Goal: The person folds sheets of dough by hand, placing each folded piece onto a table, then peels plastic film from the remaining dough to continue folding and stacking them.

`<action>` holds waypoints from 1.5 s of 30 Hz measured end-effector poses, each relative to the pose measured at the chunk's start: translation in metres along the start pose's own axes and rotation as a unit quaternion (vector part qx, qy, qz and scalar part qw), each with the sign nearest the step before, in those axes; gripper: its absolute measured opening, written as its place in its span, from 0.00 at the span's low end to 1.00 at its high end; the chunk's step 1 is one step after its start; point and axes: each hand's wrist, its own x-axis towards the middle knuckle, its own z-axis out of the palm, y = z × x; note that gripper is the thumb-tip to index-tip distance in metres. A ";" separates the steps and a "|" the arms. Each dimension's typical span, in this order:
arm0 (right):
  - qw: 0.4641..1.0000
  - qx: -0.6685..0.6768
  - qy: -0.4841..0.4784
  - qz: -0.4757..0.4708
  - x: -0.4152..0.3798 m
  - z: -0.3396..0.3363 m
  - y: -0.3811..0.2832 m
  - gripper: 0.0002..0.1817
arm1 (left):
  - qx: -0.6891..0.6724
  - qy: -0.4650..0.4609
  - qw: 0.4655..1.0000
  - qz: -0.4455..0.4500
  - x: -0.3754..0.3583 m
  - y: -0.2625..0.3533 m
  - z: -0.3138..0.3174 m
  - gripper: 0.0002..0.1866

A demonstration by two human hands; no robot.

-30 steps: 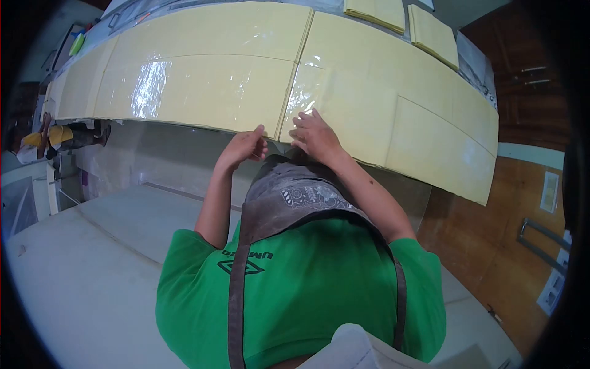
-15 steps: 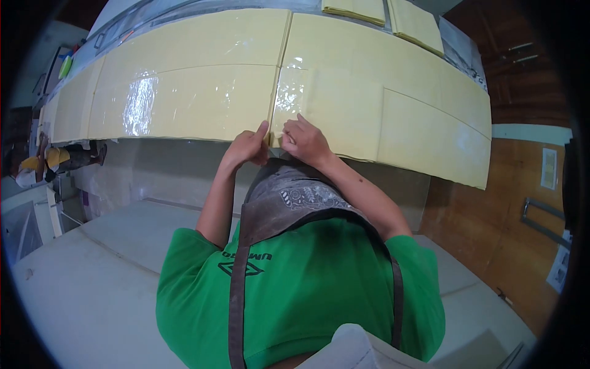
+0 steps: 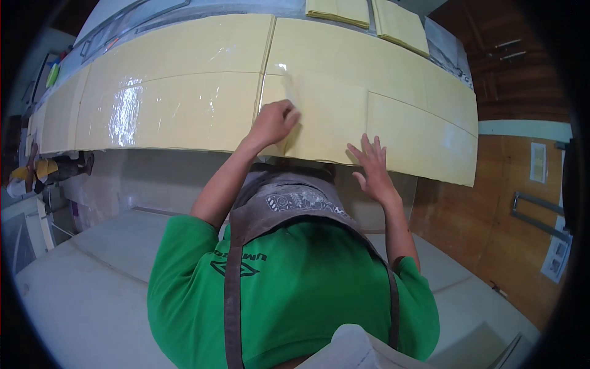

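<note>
Large yellow sheets (image 3: pixel 319 52) lie side by side along the long table, some with a glossy clear film on top. My left hand (image 3: pixel 275 124) is closed near the seam between two sheets, pinching the edge of a thin clear film (image 3: pixel 288 89) that is lifted and blurred. To the right, my right hand (image 3: pixel 372 165) rests with spread fingers on the front part of the right-hand yellow sheet, close to a line in its surface. It holds nothing.
Folded yellow stacks (image 3: pixel 399 27) lie at the table's back right. Another person (image 3: pixel 52 169) is at the far left. A wooden door (image 3: pixel 510 178) with a metal handle stands at the right. Brown cabinets (image 3: pixel 510 67) are behind.
My left hand has closed and moved up and right, and the film at the seam is now raised. My right hand has moved right, away from the seam, and opened flat on the sheet.
</note>
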 end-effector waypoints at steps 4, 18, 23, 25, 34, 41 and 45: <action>0.985 0.117 0.110 0.056 -0.011 0.015 0.021 0.33 | 0.129 0.004 0.987 0.096 0.022 -0.019 0.006 0.26; 0.973 0.055 0.103 0.199 0.074 0.008 0.022 0.33 | 0.261 0.059 0.945 0.186 0.023 0.020 0.094 0.41; 0.943 0.094 0.007 0.320 0.086 -0.006 0.012 0.39 | 0.172 0.035 0.983 -0.054 -0.015 0.048 0.085 0.44; 0.940 0.127 0.095 0.302 0.084 0.035 0.048 0.35 | 0.170 0.057 0.980 -0.083 -0.007 0.053 0.086 0.44; 0.927 0.309 0.070 0.200 0.078 0.008 0.067 0.22 | 0.126 0.127 0.978 -0.109 0.027 0.036 0.086 0.26; 0.918 0.375 0.091 0.091 0.132 -0.078 0.081 0.17 | -0.136 0.133 0.964 -0.185 0.070 0.096 0.049 0.16; 0.872 0.469 0.109 0.093 0.236 -0.097 0.133 0.20 | -0.197 0.118 0.958 -0.174 0.193 0.073 0.005 0.16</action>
